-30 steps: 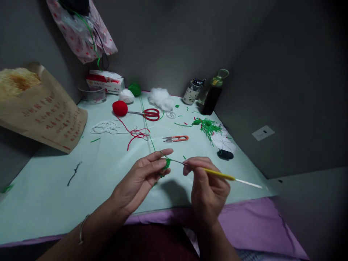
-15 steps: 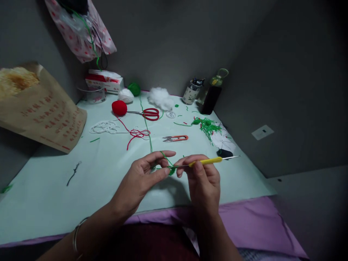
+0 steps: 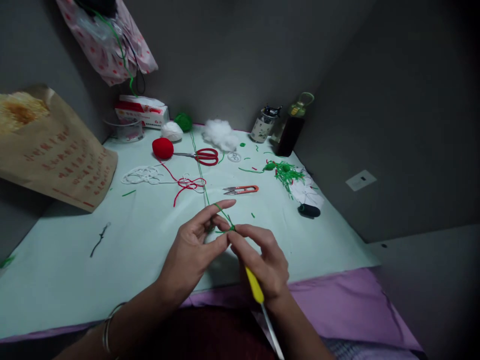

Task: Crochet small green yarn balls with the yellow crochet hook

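Seemingly a home craft corner: pale-covered table [image 3: 142, 235] against grey walls [image 3: 225, 60]; green yarn ball [image 3: 183, 121], scissors [image 3: 195, 156], tissue box [image 3: 152, 118], bottle [image 3: 290, 134]; plate [image 3: 361, 180] on right wall.

Dim grey walls [image 3: 210, 65], pale-green-topped table [image 3: 142, 265]

Brown paper bag [image 3: 75, 160], red print, 9 o'clock of view. Pink dotted material [image 3: 99, 55] hanging, 10. Red-white tissue box [image 3: 148, 114], 10, clear tub [image 3: 129, 131] just in front. Red-handled scissors [image 3: 207, 156] flat on counter [image 3: 150, 250], 10, tip by red yarn ball [image 3: 162, 148]. White fluff [image 3: 219, 135], 11. Patterned cup [image 3: 260, 131], 1; green-capped bottle [image 3: 299, 107] beside. Wall plate [image 3: 360, 181], 3.
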Motion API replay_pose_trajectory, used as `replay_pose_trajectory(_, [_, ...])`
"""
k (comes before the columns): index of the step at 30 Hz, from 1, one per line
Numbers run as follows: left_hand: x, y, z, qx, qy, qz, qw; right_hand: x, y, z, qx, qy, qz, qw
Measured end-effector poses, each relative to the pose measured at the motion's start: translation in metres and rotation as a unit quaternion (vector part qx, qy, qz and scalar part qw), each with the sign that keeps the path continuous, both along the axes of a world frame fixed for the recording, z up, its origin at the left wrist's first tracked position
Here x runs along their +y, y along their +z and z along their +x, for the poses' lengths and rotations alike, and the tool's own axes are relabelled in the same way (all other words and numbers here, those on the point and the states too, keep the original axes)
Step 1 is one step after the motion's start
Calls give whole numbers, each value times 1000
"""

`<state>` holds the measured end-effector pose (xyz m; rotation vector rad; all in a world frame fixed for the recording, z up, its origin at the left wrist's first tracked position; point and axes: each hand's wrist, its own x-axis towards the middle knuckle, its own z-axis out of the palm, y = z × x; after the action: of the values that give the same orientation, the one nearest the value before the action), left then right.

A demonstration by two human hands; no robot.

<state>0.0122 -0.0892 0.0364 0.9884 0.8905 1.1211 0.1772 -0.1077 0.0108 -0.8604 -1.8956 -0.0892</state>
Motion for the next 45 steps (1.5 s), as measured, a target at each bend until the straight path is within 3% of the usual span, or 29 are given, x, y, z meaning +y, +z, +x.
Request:
replay_pose_trajectory(3, [1, -2, 3, -132, -59, -107, 984, 0, 1, 0, -13, -9, 22, 1000])
replay_pose_trajectory(6, [4, -2, 1, -213, -102, -183, 954, 1, 6, -4, 182, 16, -87, 979])
replay_pose_trajectory(8, [5, -2, -1, -213, -90, -172, 958, 4, 10, -8, 314, 61, -166, 933])
replay_pose_trajectory(11, [5, -3, -2, -156, -71, -121, 978, 9, 11, -12, 357, 115, -230, 898])
replay_pose_trajectory(13, [4, -4, 0, -110, -55, -82, 989, 9, 9, -14, 331, 100, -228, 910])
replay_pose_trajectory(16, [3, -6, 5, -99, -24, -56, 993, 5, 4, -15, 246, 39, -163, 955])
replay_pose_trajectory(18, [3, -6, 8, -135, -20, -77, 988, 1, 0, -15, 162, -2, -93, 982])
replay_pose_trajectory(21, [5, -6, 8, -195, -70, -147, 967, 0, 0, -11, 120, -15, -49, 992])
replay_pose_trajectory(23, [7, -6, 5, -214, -93, -178, 956, 2, 3, -7, 204, 2, -99, 974])
replay_pose_trajectory(26, [8, -7, 0, -185, -75, -155, 968, 7, 10, -5, 348, 60, -192, 916])
replay_pose_trajectory(28, [7, -8, 0, -140, -63, -110, 982, 10, 11, -6, 358, 98, -221, 902])
replay_pose_trajectory(32, [4, -8, 1, -100, -72, -63, 990, 11, 7, -8, 351, 107, -238, 900])
replay_pose_trajectory(38, [8, -5, -3, -64, -69, -43, 995, 11, 7, -2, 439, 168, -318, 823])
replay_pose_trajectory(41, [9, -5, -5, -41, -68, -28, 996, 11, 9, -1, 430, 167, -307, 833])
replay_pose_trajectory(45, [8, -6, -6, -28, -64, -18, 997, 5, 12, -2, 352, 114, -248, 895])
